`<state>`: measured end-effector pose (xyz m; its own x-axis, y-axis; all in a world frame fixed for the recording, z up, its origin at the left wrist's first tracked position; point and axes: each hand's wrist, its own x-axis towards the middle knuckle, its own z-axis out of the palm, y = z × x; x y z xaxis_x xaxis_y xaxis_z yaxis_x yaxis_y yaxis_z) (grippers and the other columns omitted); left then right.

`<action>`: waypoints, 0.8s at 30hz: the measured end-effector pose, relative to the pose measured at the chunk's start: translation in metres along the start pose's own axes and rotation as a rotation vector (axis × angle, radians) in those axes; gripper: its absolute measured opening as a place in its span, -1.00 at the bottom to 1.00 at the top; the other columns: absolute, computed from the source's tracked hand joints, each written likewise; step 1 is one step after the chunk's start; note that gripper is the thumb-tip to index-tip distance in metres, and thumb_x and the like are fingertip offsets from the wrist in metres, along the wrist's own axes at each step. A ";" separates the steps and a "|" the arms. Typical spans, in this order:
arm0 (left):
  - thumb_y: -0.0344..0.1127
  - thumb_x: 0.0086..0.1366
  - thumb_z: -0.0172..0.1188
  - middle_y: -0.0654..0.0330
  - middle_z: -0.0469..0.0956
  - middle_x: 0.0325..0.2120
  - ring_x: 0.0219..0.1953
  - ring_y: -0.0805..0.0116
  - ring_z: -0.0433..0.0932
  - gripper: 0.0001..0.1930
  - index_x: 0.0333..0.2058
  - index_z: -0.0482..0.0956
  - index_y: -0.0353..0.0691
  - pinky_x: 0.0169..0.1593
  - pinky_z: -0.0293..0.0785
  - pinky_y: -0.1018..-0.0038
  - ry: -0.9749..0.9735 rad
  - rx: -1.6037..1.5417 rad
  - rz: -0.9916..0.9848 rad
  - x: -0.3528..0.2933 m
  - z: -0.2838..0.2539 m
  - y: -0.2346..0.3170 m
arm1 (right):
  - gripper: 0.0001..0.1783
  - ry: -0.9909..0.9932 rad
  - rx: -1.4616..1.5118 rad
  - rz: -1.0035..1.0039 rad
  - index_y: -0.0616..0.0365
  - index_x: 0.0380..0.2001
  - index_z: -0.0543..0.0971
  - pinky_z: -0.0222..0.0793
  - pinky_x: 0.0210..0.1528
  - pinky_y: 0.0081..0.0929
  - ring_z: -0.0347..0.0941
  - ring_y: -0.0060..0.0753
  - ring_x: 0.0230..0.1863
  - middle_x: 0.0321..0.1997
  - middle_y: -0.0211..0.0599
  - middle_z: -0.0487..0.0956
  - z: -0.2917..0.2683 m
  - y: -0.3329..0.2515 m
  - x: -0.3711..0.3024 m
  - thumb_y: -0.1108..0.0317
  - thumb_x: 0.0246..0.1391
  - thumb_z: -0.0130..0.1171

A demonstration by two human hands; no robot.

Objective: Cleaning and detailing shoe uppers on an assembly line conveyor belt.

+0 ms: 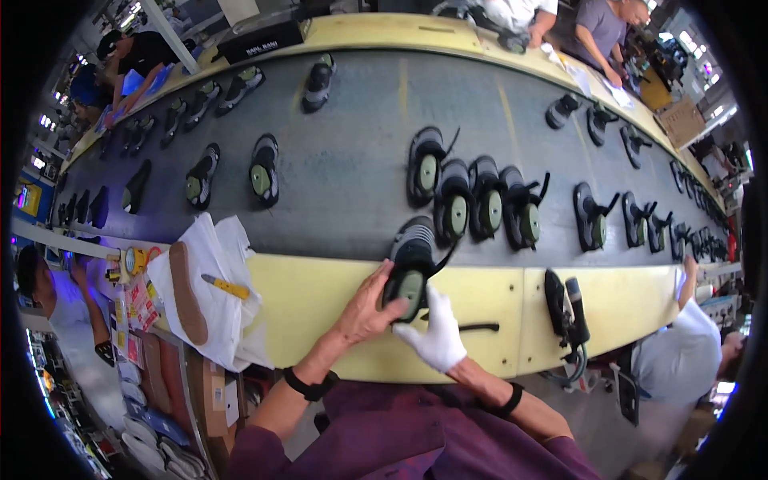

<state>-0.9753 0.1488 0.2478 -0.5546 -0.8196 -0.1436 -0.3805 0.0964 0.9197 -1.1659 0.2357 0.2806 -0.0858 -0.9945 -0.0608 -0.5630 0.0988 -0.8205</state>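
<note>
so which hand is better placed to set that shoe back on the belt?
Probably left. The bare left hand wraps the black shoe's side, while the gloved right hand only props its heel end from below. The grey belt lies just beyond.

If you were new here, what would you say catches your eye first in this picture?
A long dark grey conveyor belt curves across the view, dotted with black shoe uppers on pale green lasts. At its yellow front ledge, the bare left hand and white-gloved right hand grip one black shoe.
</note>
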 end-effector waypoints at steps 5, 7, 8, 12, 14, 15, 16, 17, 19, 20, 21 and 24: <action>-0.01 0.43 0.24 -0.01 0.59 0.27 0.35 -0.08 0.47 -0.40 0.30 0.56 -0.26 0.47 0.29 0.13 -0.145 0.262 0.178 -0.021 -0.010 0.013 | -0.59 -0.192 0.110 -0.057 0.19 0.14 0.64 0.58 0.10 -0.12 0.65 0.14 0.05 0.01 0.03 0.69 -0.028 0.048 -0.067 0.38 0.23 0.31; -0.03 0.43 0.26 0.00 0.61 0.25 0.34 -0.05 0.48 -0.44 0.29 0.60 -0.22 0.46 0.30 0.12 -0.232 0.261 0.141 -0.019 -0.008 0.016 | -0.60 -0.067 -0.017 -0.045 0.19 0.08 0.68 0.60 -0.02 -0.16 0.68 0.06 -0.05 -0.08 0.03 0.70 -0.045 0.063 -0.065 0.59 0.15 0.23; -0.05 0.44 0.29 0.02 0.63 0.23 0.33 -0.01 0.49 -0.48 0.27 0.63 -0.18 0.45 0.31 0.11 -0.316 0.261 0.108 -0.018 -0.013 0.016 | -0.55 0.074 0.041 -0.094 0.19 0.09 0.67 0.59 -0.04 -0.19 0.68 0.04 -0.08 -0.09 0.02 0.69 -0.051 0.057 -0.058 0.67 0.11 0.20; -0.17 0.43 0.31 0.00 0.72 0.10 0.08 0.04 0.68 -0.59 0.18 0.70 -0.20 0.24 0.54 0.22 -0.476 0.120 0.034 0.014 -0.008 0.019 | -0.40 -0.053 0.009 -0.302 0.19 0.18 0.65 0.53 -0.01 -0.27 0.60 0.02 -0.07 -0.06 0.00 0.60 -0.057 0.049 -0.041 0.77 0.04 0.16; -0.20 0.42 0.31 -0.03 0.74 0.02 0.01 -0.01 0.70 -0.62 0.13 0.71 -0.21 0.16 0.58 0.20 -0.470 0.214 0.069 0.018 -0.003 0.028 | -0.44 -0.096 -0.043 -0.357 0.16 0.16 0.67 0.56 -0.06 -0.26 0.62 0.00 -0.14 -0.11 -0.05 0.59 -0.069 0.044 -0.037 0.74 0.07 0.20; -0.23 0.42 0.30 -0.05 0.75 -0.06 -0.06 -0.06 0.73 -0.66 0.08 0.72 -0.23 0.09 0.62 0.17 -0.493 0.291 0.111 0.019 -0.004 0.031 | -0.42 -0.154 -0.005 -0.300 0.13 0.20 0.66 0.52 0.07 -0.23 0.56 0.03 -0.05 -0.06 -0.04 0.57 -0.068 0.056 -0.038 0.68 0.06 0.32; -0.23 0.42 0.30 -0.05 0.75 -0.06 -0.06 -0.06 0.73 -0.66 0.08 0.72 -0.23 0.09 0.62 0.17 -0.494 0.292 0.110 0.016 -0.003 0.032 | -0.42 -0.154 -0.002 -0.300 0.13 0.20 0.66 0.52 0.07 -0.23 0.56 0.03 -0.05 -0.06 -0.04 0.57 -0.068 0.057 -0.037 0.68 0.06 0.32; -0.27 0.40 0.27 -0.06 0.75 -0.15 -0.10 -0.08 0.73 -0.69 0.05 0.71 -0.24 0.02 0.63 0.15 -0.447 0.424 0.257 0.013 0.000 0.033 | -0.42 -0.172 0.000 -0.347 0.12 0.20 0.66 0.53 0.05 -0.23 0.56 0.06 -0.02 -0.03 -0.02 0.56 -0.070 0.057 -0.036 0.67 0.07 0.33; -0.37 0.35 0.18 -0.04 0.71 -0.33 -0.19 -0.12 0.72 -0.75 -0.03 0.63 -0.25 -0.13 0.63 0.07 -0.374 0.685 0.390 0.013 0.007 0.024 | -0.41 -0.237 0.022 -0.377 0.09 0.23 0.64 0.52 0.08 -0.21 0.52 0.11 0.07 0.04 0.02 0.52 -0.071 0.058 -0.031 0.62 0.09 0.38; -0.41 0.35 0.15 -0.03 0.71 -0.31 -0.20 -0.11 0.71 -0.75 -0.01 0.60 -0.23 -0.15 0.63 0.10 -0.343 0.770 0.368 0.014 0.008 0.021 | -0.40 -0.261 -0.004 -0.414 0.08 0.26 0.62 0.51 0.09 -0.19 0.51 0.13 0.05 0.03 0.02 0.50 -0.069 0.059 -0.027 0.58 0.12 0.38; -0.41 0.37 0.13 -0.03 0.70 -0.28 -0.18 -0.12 0.71 -0.78 -0.04 0.59 -0.24 -0.14 0.63 0.08 -0.293 0.685 0.376 0.016 0.007 0.016 | -0.40 -0.307 -0.005 -0.411 0.07 0.28 0.60 0.49 0.08 -0.16 0.49 0.14 0.03 0.01 0.02 0.49 -0.069 0.053 -0.022 0.56 0.13 0.37; -0.42 0.40 0.09 -0.05 0.69 -0.23 -0.15 -0.13 0.70 -0.81 -0.07 0.58 -0.26 -0.11 0.62 0.04 -0.234 0.573 0.369 0.022 0.009 0.014 | -0.40 -0.385 -0.041 -0.398 0.07 0.30 0.57 0.46 0.05 -0.06 0.46 0.16 0.00 -0.05 0.04 0.47 -0.063 0.054 -0.005 0.51 0.17 0.37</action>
<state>-0.9993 0.1376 0.2547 -0.8413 -0.5405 0.0061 -0.4307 0.6771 0.5967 -1.2478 0.2485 0.2731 0.4425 -0.8959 0.0395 -0.5226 -0.2934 -0.8005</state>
